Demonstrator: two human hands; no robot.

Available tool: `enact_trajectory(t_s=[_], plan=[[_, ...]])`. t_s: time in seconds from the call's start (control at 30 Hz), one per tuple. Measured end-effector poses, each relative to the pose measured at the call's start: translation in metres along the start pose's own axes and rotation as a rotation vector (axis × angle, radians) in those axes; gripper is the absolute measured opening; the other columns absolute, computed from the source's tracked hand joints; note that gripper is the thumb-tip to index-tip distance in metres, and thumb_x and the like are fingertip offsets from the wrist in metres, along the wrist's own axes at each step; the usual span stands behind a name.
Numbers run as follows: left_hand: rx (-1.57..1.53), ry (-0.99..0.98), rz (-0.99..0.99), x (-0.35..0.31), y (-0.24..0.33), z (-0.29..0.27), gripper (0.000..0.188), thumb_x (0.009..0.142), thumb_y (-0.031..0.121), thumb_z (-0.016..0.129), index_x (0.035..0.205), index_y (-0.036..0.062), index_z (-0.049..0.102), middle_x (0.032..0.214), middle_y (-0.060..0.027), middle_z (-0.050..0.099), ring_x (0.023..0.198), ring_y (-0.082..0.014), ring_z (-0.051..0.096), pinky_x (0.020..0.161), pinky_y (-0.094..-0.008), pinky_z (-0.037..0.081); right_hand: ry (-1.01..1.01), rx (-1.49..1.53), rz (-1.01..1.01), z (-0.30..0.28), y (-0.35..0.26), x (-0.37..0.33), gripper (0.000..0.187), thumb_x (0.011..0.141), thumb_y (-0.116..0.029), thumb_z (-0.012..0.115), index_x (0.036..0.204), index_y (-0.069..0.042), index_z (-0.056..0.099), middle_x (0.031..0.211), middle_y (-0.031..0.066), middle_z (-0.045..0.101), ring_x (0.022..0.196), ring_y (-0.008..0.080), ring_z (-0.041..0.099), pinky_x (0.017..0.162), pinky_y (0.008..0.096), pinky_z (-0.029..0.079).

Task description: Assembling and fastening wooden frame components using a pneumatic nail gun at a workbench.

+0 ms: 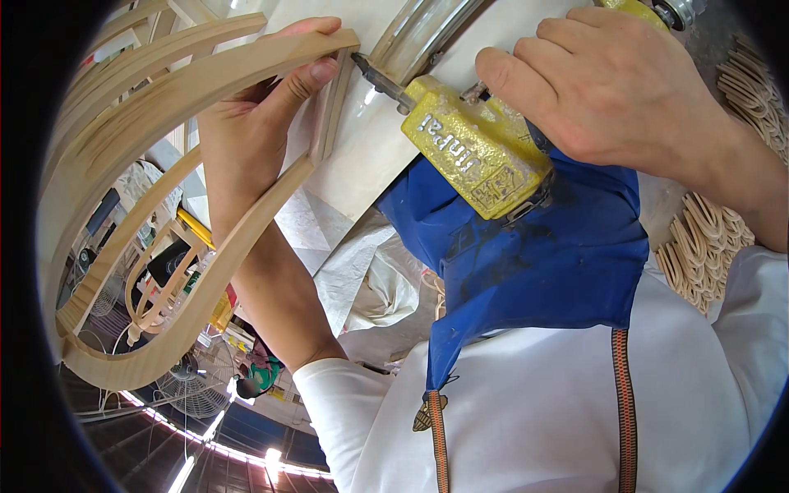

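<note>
1. Upper left of view: curved wooden frame (pixel 234 255), long U shape. Cross strip (pixel 327 119) bridges its two ends.
2. Left hand (pixel 267 113) clamped round the upper corner, thumb by the strip.
3. Right hand (pixel 596 90) wrapped on yellow tool (pixel 481 156), well apart from left. Trigger finger position: can't tell.
4. Tool's dark nose (pixel 376 76) at that corner, touching or just short, can't tell which.
5. Done, by the look of it: curve formed, strip seated between both ends.
6. Left, my read: upper corner in hand, probably unfinished. No fastener visible there; lower corner's fixing unclear.
7. Stacked bent wooden pieces (pixel 705 246) sit at right, apart from this frame.
</note>
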State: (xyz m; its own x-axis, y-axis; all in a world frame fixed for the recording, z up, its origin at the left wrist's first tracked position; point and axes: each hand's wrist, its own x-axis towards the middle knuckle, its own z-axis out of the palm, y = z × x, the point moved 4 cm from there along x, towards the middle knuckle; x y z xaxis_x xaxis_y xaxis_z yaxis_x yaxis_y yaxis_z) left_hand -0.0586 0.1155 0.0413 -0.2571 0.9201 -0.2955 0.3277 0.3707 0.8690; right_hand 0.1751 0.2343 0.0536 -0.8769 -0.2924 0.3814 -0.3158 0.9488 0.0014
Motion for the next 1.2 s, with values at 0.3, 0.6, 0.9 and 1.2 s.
enact_trajectory(t_s=[0.3,0.6,0.9,1.2], plan=[[-0.038,0.051,0.05,0.001,0.0,0.001,0.03,0.09,0.003,0.084,0.12,0.0027,0.083,0.111,-0.0072,0.083,0.093,-0.0143,0.074,0.094,-0.0262,0.059,0.012,0.042,0.026,0.003,0.002,0.0,0.011,0.091,-0.009,0.068,0.098,0.0,0.07,0.062,0.0012,0.054,0.048,0.0115,0.046,0.047,0.0217,0.041],[-0.048,0.054,0.051,0.001,0.001,0.002,0.03,0.09,0.003,0.084,0.119,0.0029,0.083,0.111,-0.0066,0.083,0.093,-0.014,0.074,0.094,-0.0262,0.059,0.013,0.09,0.055,0.006,0.004,-0.005,0.008,0.092,-0.01,0.067,0.094,-0.002,0.067,0.062,0.0009,0.053,0.048,0.0117,0.047,0.048,0.0219,0.043],[-0.053,0.047,0.076,0.003,-0.001,0.0,0.029,0.09,0.004,0.085,0.119,0.0036,0.083,0.111,-0.0065,0.083,0.092,-0.0144,0.074,0.095,-0.027,0.059,0.005,0.139,0.074,0.007,0.005,-0.001,0.009,0.094,-0.012,0.066,0.09,-0.004,0.064,0.063,0.0005,0.052,0.048,0.0119,0.048,0.049,0.0222,0.044],[-0.075,0.046,0.043,0.001,-0.006,-0.002,0.029,0.091,0.006,0.085,0.119,0.0045,0.083,0.115,-0.0072,0.083,0.093,-0.0143,0.076,0.097,-0.0276,0.06,-0.075,-0.016,0.083,-0.002,0.025,-0.017,0.016,0.098,-0.013,0.065,0.109,-0.001,0.065,0.066,0.0024,0.058,0.052,0.0169,0.055,0.054,0.0239,0.048]])
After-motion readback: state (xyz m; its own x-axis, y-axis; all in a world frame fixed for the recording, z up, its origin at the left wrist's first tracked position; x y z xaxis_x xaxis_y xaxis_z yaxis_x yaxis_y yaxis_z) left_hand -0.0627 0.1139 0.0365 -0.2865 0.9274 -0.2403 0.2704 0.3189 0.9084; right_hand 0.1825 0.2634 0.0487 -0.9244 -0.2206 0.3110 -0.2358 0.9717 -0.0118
